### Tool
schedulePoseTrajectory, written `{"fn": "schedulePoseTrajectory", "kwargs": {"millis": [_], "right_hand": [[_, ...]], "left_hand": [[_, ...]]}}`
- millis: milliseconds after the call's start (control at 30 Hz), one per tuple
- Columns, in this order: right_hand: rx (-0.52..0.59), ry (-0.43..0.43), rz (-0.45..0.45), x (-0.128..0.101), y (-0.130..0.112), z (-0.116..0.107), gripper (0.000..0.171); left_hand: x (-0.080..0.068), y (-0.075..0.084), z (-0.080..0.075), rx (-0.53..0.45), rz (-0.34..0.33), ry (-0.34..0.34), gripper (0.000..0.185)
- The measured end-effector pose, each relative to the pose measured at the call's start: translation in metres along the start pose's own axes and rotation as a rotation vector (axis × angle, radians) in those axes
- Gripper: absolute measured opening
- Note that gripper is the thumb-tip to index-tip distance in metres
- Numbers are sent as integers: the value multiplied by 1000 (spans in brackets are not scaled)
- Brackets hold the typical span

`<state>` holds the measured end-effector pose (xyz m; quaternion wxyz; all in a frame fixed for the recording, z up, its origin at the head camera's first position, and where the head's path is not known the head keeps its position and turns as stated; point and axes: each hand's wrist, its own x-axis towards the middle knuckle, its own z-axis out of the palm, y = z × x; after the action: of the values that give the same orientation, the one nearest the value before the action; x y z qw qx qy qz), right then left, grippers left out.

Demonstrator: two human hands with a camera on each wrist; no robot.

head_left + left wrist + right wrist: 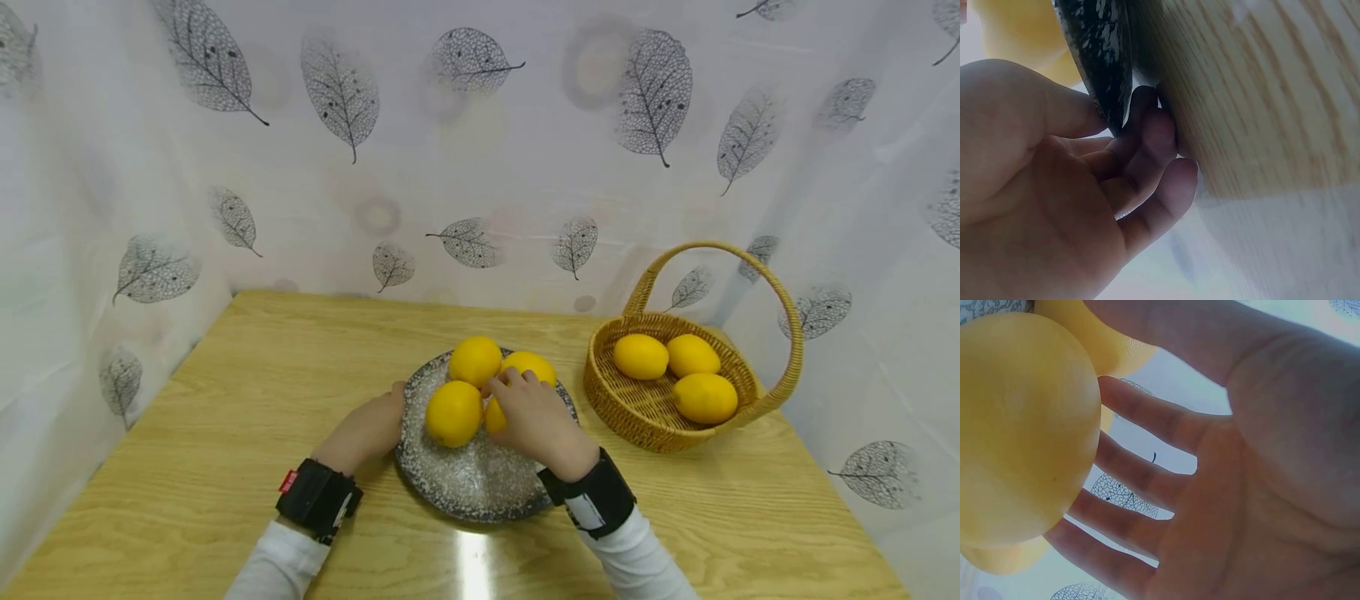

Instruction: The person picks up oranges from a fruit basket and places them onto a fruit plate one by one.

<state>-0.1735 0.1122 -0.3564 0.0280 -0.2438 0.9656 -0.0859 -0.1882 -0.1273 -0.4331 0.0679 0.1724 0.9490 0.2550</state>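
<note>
R hand [538,421] lies over a lemon [492,414] on the plate [472,483], fingers spread wide, nearly straight, pointing away from the person (no grip yet). L hand [369,432] pinches the plate's left rim, fingers curled under. Basket [645,412] sits right of the plate.

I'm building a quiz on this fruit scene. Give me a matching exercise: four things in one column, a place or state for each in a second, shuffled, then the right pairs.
Things:
1. Left hand
2. Right hand
3. Woven wicker basket with a handle
4. Dark speckled ceramic plate

Places or states:
A. holds three yellow lemons, on the right part of the table
B. grips the plate's left rim
C. lies at the middle of the light wooden table, carrying lemons
D. fingers spread over the lemons on the plate

Pairs: 1-B, 2-D, 3-A, 4-C
</note>
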Motion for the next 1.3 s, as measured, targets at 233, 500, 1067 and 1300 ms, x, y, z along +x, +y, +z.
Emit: {"fn": "schedulePoseTrajectory", "kwargs": {"millis": [233, 500, 1067, 1300], "right_hand": [[-27, 13, 10, 0, -2, 1, 47], [-97, 81, 31, -1, -3, 7, 42], [-191, 109, -3, 4, 4, 6, 31], [-36, -49, -52, 13, 16, -6, 32]], "left_hand": [[-2, 5, -5, 8, -2, -14, 54], [-4, 6, -5, 18, -30, -29, 52], [-5, 3, -1, 18, -46, -32, 54], [-4, 1, -2, 47, -37, -18, 52]]}}
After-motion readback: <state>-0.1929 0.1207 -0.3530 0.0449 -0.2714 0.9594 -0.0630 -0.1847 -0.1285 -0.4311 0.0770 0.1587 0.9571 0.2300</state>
